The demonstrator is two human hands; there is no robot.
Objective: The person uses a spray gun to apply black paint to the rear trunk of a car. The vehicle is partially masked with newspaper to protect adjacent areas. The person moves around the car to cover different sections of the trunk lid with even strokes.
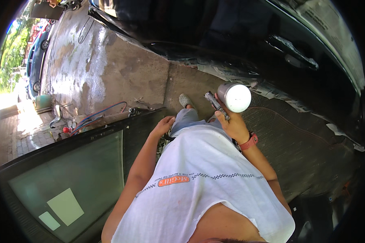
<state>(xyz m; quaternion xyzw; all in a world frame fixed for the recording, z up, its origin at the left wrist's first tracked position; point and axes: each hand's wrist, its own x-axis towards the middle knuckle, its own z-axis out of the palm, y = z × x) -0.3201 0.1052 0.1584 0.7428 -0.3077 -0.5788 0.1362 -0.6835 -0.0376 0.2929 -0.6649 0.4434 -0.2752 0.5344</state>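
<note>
My right hand (234,124) is closed round a spray gun (217,106) with a metallic body. A round cup with a bright white top (238,98) sits on the gun, beside my fingers. The gun is in front of me, apart from the glossy black car side (215,36) beyond it. My left hand (162,125) rests against my thigh at the grey-blue trousers (183,121). Its fingers lie along the cloth with nothing seen in them, though the fingertips are partly hidden.
Paper sheets (286,99) line the black car's lower edge, near its door handle (294,52). A dark-framed glass panel (81,174) stands at my left. Red and blue hoses (97,116) lie beyond it on the concrete floor (138,77). A thin hose (290,120) crosses the right floor.
</note>
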